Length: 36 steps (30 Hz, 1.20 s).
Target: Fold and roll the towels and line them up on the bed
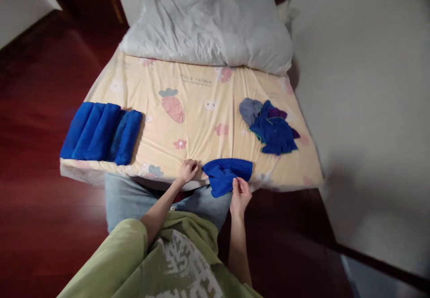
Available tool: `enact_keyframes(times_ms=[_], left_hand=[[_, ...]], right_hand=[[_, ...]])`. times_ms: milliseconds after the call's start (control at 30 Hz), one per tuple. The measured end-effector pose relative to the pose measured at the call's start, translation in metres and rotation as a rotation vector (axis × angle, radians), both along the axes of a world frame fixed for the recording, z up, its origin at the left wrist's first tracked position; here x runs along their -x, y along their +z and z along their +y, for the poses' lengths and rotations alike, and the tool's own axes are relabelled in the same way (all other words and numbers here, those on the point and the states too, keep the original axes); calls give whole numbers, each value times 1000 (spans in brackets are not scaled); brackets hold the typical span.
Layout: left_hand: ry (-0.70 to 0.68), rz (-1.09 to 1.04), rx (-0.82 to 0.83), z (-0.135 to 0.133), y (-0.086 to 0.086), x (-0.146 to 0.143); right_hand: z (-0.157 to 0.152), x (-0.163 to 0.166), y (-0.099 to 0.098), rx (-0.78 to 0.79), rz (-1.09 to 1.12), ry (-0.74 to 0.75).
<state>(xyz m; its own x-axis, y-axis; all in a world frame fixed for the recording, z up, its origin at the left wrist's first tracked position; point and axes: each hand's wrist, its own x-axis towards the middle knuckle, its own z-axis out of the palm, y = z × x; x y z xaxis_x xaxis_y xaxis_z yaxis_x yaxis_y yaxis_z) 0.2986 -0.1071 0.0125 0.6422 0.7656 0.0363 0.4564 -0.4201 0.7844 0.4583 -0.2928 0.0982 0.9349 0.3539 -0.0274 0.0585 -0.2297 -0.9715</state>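
A crumpled blue cloth (pixel 225 174) lies at the near edge of the bed and hangs partly over it. My right hand (pixel 240 195) pinches its lower right corner. My left hand (pixel 187 171) rests on the yellow patterned sheet (pixel 198 110) just left of the cloth, fingers curled, nothing visible in them. Several rolled blue cloths (pixel 101 132) lie side by side at the bed's left edge. A loose pile of blue, grey and purple cloths (pixel 271 127) sits on the right side of the bed.
A white crumpled duvet (pixel 208 24) covers the far end of the bed. A white wall (pixel 363 110) runs close along the right. Dark red wooden floor (pixel 33 110) spreads to the left and in front. My knees press against the bed's near edge.
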Motion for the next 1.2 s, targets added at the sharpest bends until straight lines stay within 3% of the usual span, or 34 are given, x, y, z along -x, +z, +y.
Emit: enact_keyframes(times_ms=[67, 133, 233, 300, 467, 567, 700, 1000, 1200], left_hand=[[71, -94, 135, -30, 1, 18], [107, -152, 322, -60, 2, 35], [28, -179, 603, -90, 8, 47], [-27, -202, 683, -95, 14, 46], [-109, -295, 681, -84, 33, 38], [-201, -320, 746, -87, 37, 42], [-201, -324, 762, -96, 38, 46], [-182, -420, 668, -97, 46, 46], [-263, -405, 441, -96, 53, 48]], right_hand=[[-15, 41, -20, 13, 97, -10], [-26, 70, -29, -19, 174, -21], [-37, 87, -26, -71, 241, 3], [-41, 87, -21, -55, 237, 19], [-41, 80, -8, 48, 126, 31], [-38, 86, -4, 104, 111, 94], [-33, 102, -6, 101, 131, 120], [-37, 107, -11, 130, 144, 187], [-37, 103, 0, 109, 86, 228]])
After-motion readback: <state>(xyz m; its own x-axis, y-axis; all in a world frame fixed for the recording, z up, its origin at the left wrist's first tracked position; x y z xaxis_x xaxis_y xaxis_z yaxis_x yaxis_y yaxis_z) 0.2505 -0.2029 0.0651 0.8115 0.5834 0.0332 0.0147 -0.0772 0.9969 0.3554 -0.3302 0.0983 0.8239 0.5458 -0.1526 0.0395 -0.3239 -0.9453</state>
